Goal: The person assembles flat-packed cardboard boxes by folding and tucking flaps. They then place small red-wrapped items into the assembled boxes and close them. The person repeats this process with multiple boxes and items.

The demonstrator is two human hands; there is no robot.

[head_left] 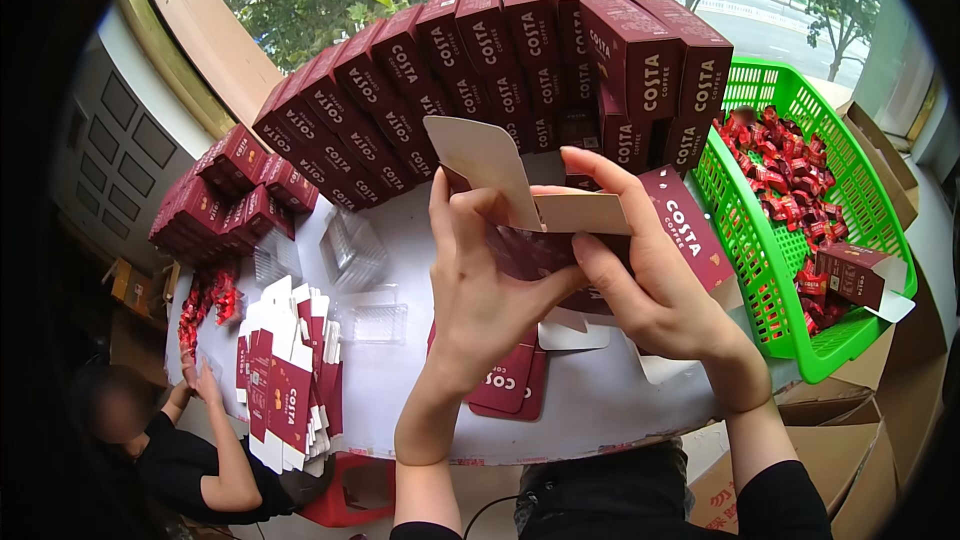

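Raised over the table, a maroon carton [522,252] is held between both hands, with its pale inner flaps standing up and unclosed. My left hand [468,275] grips it from the left side, fingers bent behind the tall flap. My right hand [648,275] grasps the right end, its thumb against the edge by a shorter flap and the forefinger raised. What the carton contains is hidden. Below my hands lie flat maroon cartons [505,385]. Another maroon carton [685,225] lies just beyond my right hand.
Stacked cartons [480,45] wall off the table's far side. At right, a green basket [752,275] holds red-wrapped pieces [785,165] and an open carton [850,275]. Leftward are flattened cartons [285,390], clear plastic trays [352,248] and a co-worker [195,460] handling something.
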